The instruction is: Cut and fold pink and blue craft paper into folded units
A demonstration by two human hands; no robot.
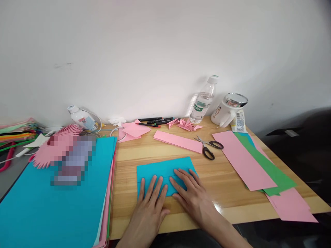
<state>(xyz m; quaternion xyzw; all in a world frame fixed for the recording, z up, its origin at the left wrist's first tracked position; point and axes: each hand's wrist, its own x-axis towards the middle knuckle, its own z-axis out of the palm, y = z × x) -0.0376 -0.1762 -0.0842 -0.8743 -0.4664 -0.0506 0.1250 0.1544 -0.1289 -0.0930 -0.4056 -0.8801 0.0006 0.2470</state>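
A blue sheet of paper (165, 167) lies on the wooden table in front of me, with a line or crease running across it. My left hand (152, 203) rests on its lower left part, fingers spread and flat. Over its right side lies my right hand (190, 189), also with fingers apart and pressed down flat. Both hands cover part of the paper's lower edge. Beyond it sit a folded pink paper strip (178, 142) and black-handled scissors (209, 146), whose blades are partly open near the strip's right end.
On the left is a stack of coloured paper topped by a blue sheet (57, 210), bearing a pink pleated paper piece (55, 148). Pink and green strips (244, 160) lie at right. A water bottle (203, 101), white mug (226, 112) and several pens (157, 120) stand or lie near the wall.
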